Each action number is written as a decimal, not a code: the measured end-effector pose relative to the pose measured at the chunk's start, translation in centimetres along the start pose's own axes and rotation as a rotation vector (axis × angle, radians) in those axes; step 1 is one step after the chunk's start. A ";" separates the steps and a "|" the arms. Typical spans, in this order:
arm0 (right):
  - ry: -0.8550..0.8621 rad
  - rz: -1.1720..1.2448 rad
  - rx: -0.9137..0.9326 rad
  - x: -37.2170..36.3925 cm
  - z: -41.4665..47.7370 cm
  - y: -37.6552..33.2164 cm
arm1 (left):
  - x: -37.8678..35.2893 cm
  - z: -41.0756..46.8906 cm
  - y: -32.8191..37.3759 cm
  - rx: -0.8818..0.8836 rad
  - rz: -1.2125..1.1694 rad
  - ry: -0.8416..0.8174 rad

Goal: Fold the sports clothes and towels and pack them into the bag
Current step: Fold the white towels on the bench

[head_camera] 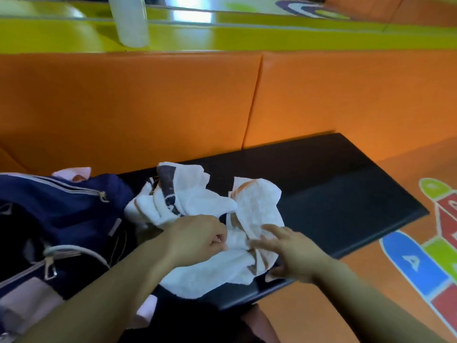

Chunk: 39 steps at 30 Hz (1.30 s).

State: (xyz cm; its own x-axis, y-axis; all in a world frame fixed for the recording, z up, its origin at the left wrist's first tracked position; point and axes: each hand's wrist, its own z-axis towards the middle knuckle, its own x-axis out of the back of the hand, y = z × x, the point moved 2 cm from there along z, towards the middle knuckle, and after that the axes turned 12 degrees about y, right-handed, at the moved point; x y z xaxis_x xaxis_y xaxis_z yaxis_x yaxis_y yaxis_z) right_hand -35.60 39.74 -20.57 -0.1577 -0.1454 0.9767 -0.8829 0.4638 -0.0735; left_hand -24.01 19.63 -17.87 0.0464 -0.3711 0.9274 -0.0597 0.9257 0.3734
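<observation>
your left hand [195,237]: fingers pinch the crumpled white terry towel [210,273] | your right hand [295,254]: fingers spread, empty, just right of that pinch

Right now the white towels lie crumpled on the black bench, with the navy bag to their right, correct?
No. The head view shows the navy bag left of the white towels, not right. The towels do lie crumpled on the black bench.

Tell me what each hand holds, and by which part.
The left hand pinches the crumpled white terry towel at a fold near its middle. The right hand holds nothing; its straight fingers spread over the towel's right side.
</observation>
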 end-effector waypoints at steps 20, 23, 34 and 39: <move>0.650 0.723 -0.201 14.9 3.8 11.2 | 2.2 12.3 7.8 0.233 -0.234 0.413; 0.762 0.734 -0.183 16.7 3.7 12.0 | 4.3 13.8 9.7 0.134 -0.176 0.501; 1.122 0.523 -0.103 24.1 3.3 16.4 | 12.9 17.9 12.0 0.031 -0.241 0.884; 0.972 0.461 -0.025 26.0 2.7 18.0 | 15.3 19.7 11.9 0.081 -0.264 0.793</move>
State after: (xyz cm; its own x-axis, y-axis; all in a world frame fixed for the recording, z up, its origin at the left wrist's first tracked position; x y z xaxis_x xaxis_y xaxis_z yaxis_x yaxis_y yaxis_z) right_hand -56.81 41.97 2.96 -0.0439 0.8002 0.5981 -0.8172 0.3157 -0.4823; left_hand -43.63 23.59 1.17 0.7543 -0.3859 0.5311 -0.0187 0.7960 0.6050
